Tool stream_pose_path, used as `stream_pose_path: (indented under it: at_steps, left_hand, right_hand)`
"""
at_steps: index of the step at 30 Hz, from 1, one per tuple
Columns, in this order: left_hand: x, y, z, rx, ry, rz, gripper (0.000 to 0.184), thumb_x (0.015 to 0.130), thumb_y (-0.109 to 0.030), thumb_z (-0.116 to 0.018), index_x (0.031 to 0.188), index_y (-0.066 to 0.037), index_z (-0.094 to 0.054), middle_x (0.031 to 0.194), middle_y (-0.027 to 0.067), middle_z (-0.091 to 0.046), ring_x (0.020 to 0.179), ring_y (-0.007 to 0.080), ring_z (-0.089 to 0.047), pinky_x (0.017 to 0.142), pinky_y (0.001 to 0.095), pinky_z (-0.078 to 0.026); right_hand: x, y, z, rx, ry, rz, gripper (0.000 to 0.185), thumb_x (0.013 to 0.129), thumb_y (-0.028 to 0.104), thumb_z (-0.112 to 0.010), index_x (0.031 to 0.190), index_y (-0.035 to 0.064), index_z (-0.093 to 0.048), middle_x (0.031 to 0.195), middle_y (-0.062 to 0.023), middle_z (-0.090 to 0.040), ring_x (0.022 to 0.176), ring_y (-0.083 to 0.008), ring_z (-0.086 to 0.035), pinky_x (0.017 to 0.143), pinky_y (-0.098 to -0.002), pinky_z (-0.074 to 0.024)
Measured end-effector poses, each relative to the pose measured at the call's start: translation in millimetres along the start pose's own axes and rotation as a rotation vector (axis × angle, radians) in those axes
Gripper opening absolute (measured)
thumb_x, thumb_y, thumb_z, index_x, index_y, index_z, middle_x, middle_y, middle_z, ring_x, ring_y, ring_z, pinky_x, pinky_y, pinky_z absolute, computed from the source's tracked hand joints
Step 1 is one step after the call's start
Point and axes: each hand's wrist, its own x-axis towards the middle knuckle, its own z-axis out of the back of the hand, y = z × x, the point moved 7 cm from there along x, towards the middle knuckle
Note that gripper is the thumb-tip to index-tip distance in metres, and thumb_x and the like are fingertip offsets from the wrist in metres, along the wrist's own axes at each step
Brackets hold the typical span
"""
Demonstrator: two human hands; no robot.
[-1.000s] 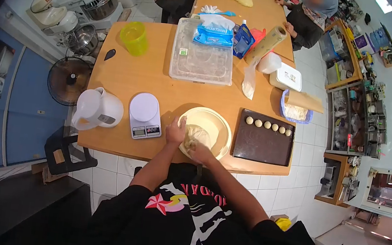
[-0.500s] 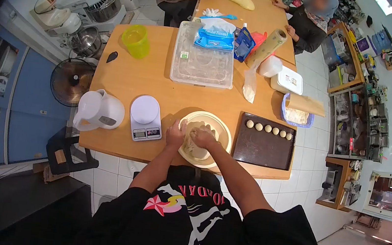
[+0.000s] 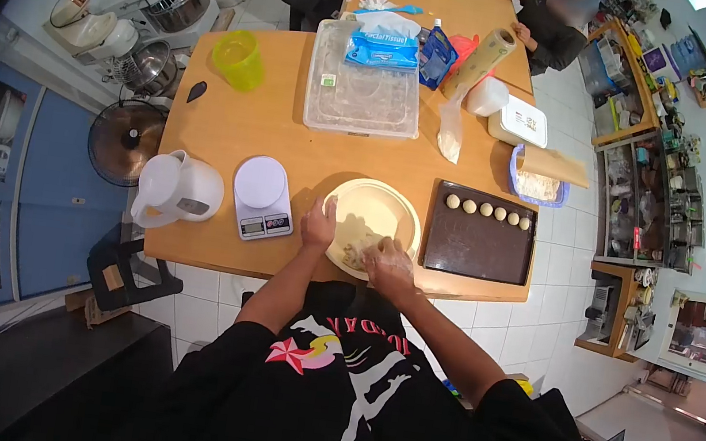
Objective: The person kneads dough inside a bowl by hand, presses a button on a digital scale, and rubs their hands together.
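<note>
A cream round bowl [image 3: 375,189] stands near the table's front edge. My left hand [image 3: 318,224] is closed on its left rim, thumb up along the edge. Inside the bowl, at the near right side, my right hand [image 3: 390,264] has its fingers curled down on pale dough [image 3: 355,254]. White flour or dough coats those fingers. Most of the dough lies under the hand, so its full shape is hidden. To the right, a dark baking tray [image 3: 478,253] carries several small dough balls [image 3: 485,209] in a row.
Left of the bowl are a kitchen scale [image 3: 264,200] and a white jug [image 3: 179,190]. Behind stand a lidded clear box [image 3: 362,101] with tissues [image 3: 382,49], a yellow-green container [image 3: 238,60] and a purple tub [image 3: 539,188]. Two people sit at the far table.
My right hand has moved right and toward me inside the bowl, showing more of its bottom. My left hand stays on the rim. The camera view has shifted slightly.
</note>
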Motion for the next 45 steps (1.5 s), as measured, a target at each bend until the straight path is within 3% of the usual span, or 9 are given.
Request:
stream_pose_path:
  at_steps: [5, 11, 17, 27, 30, 33, 38, 43, 45]
  left_hand:
    - [1, 2, -2, 0.016, 0.01, 0.009, 0.042, 0.096, -0.041, -0.046, 0.106, -0.002, -0.058, 0.088, 0.0297, -0.064, 0.086, 0.0496, -0.06, 0.076, 0.0551, -0.046]
    - [1, 0, -2, -0.024, -0.067, -0.105, 0.04, 0.096, -0.041, -0.046, 0.1, -0.003, -0.057, 0.077, 0.0298, -0.062, 0.077, 0.0492, -0.06, 0.069, 0.0576, -0.045]
    - [3, 1, -6, 0.0, 0.01, -0.129, 0.037, 0.097, -0.039, -0.043, 0.101, -0.004, -0.054, 0.087, 0.0287, -0.063, 0.083, 0.0501, -0.059, 0.073, 0.0578, -0.044]
    - [3, -3, 0, 0.058, 0.122, -0.12, 0.038, 0.099, -0.041, -0.039, 0.105, -0.006, -0.052, 0.091, 0.0297, -0.063, 0.087, 0.0511, -0.058, 0.077, 0.0588, -0.044]
    - [0, -4, 2, 0.104, 0.067, -0.13, 0.038, 0.099, -0.041, -0.039, 0.105, -0.005, -0.052, 0.089, 0.0301, -0.063, 0.085, 0.0513, -0.059, 0.076, 0.059, -0.045]
    - [-3, -5, 3, 0.09, 0.046, -0.157, 0.039, 0.099, -0.04, -0.04, 0.104, -0.004, -0.052, 0.087, 0.0304, -0.063, 0.081, 0.0515, -0.059, 0.074, 0.0587, -0.045]
    - [-1, -5, 4, 0.016, 0.053, -0.148, 0.04, 0.098, -0.04, -0.041, 0.102, -0.002, -0.053, 0.085, 0.0305, -0.063, 0.08, 0.051, -0.06, 0.072, 0.057, -0.046]
    - [-2, -7, 9, 0.035, 0.048, -0.112, 0.041, 0.098, -0.04, -0.042, 0.106, -0.002, -0.054, 0.088, 0.0311, -0.063, 0.084, 0.0499, -0.06, 0.074, 0.0564, -0.046]
    - [-3, -5, 7, 0.05, 0.05, -0.099, 0.041, 0.098, -0.039, -0.042, 0.108, -0.001, -0.054, 0.089, 0.0312, -0.063, 0.085, 0.0496, -0.06, 0.075, 0.0563, -0.046]
  right_hand:
    - [-4, -14, -30, -0.142, 0.34, -0.182, 0.013, 0.081, 0.013, -0.059, 0.087, 0.0049, -0.067, 0.086, -0.0202, -0.065, 0.088, -0.0332, -0.065, 0.074, -0.0458, -0.052]
    - [7, -8, -65, -0.1, 0.39, -0.064, 0.017, 0.08, 0.009, -0.056, 0.088, -0.0026, -0.066, 0.09, -0.0239, -0.066, 0.089, -0.0361, -0.066, 0.08, -0.0475, -0.0512]
    - [39, -5, -90, -0.104, 0.409, -0.11, 0.019, 0.083, 0.01, -0.054, 0.088, 0.0001, -0.069, 0.092, -0.023, -0.067, 0.091, -0.0362, -0.066, 0.08, -0.0464, -0.0522]
    - [51, -5, -99, -0.038, 0.335, -0.337, 0.02, 0.084, 0.012, -0.054, 0.093, 0.0036, -0.069, 0.094, -0.0195, -0.068, 0.092, -0.0352, -0.066, 0.082, -0.0465, -0.0509]
    - [30, 1, -93, 0.028, 0.199, -0.311, 0.024, 0.083, 0.012, -0.052, 0.102, 0.0021, -0.064, 0.098, -0.0201, -0.066, 0.095, -0.0368, -0.064, 0.087, -0.046, -0.0481]
    - [11, 7, -93, 0.149, -0.074, -0.015, 0.034, 0.082, 0.012, -0.053, 0.113, -0.0006, -0.058, 0.1, -0.0213, -0.065, 0.096, -0.0385, -0.062, 0.09, -0.0448, -0.0459]
    - [5, -67, -52, 0.33, 0.086, -0.531, 0.04, 0.083, 0.018, -0.059, 0.116, -0.0042, -0.056, 0.099, -0.0259, -0.064, 0.106, -0.0379, -0.058, 0.094, -0.0432, -0.0451]
    - [28, -71, -53, 0.0, 0.422, -0.443, 0.074, 0.076, 0.039, -0.071, 0.129, -0.0065, -0.046, 0.111, -0.0305, -0.062, 0.11, -0.0433, -0.056, 0.097, -0.0428, -0.0443]
    - [26, -73, -58, 0.127, 0.404, -0.496, 0.076, 0.076, 0.041, -0.071, 0.129, -0.0062, -0.044, 0.113, -0.0316, -0.06, 0.111, -0.0429, -0.056, 0.098, -0.0428, -0.0444]
